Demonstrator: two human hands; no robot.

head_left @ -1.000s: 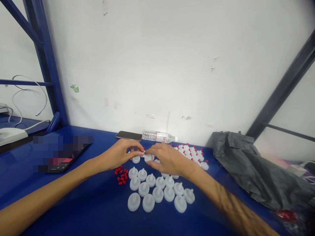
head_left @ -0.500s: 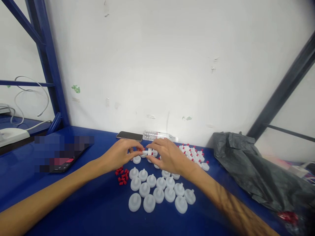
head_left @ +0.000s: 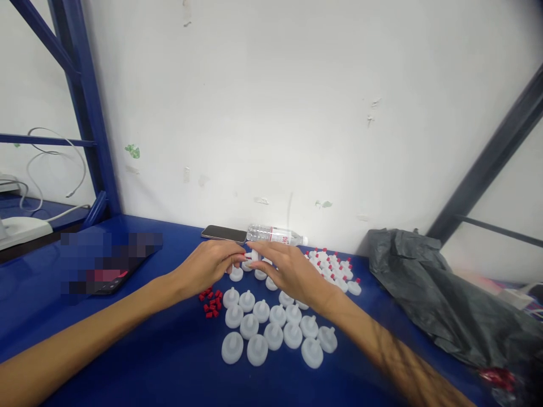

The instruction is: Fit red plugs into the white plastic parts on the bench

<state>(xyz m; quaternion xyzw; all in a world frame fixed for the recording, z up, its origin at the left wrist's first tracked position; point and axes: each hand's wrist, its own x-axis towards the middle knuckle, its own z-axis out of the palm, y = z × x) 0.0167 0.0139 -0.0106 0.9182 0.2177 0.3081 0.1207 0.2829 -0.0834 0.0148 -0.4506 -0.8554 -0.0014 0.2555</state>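
My left hand [head_left: 212, 261] is closed, its thumb and fingertips pinching a small red cap that shows only as a speck of red. Facing it, my right hand [head_left: 292, 270] grips a white plastic nozzle cap [head_left: 255, 256] by its round base, spout turned left toward the red cap. Both hands meet just above the table. Below them stand several white nozzle caps [head_left: 278, 315] with bare spouts up. A small pile of red caps [head_left: 212, 308] lies beneath my left wrist. Beyond my right hand, several white nozzle caps wear red tips [head_left: 339, 270].
On the blue table [head_left: 169, 350], a phone [head_left: 224, 233] and a clear plastic bottle [head_left: 275, 234] lie by the wall. A dark, partly blurred-out device [head_left: 112, 282] is at left. A grey plastic bag [head_left: 424, 288] sits at right, under a slanted metal bar [head_left: 487, 152].
My right hand and its nozzle cap have shifted slightly up and left, closer to my left fingertips. The things on the table have stayed put.
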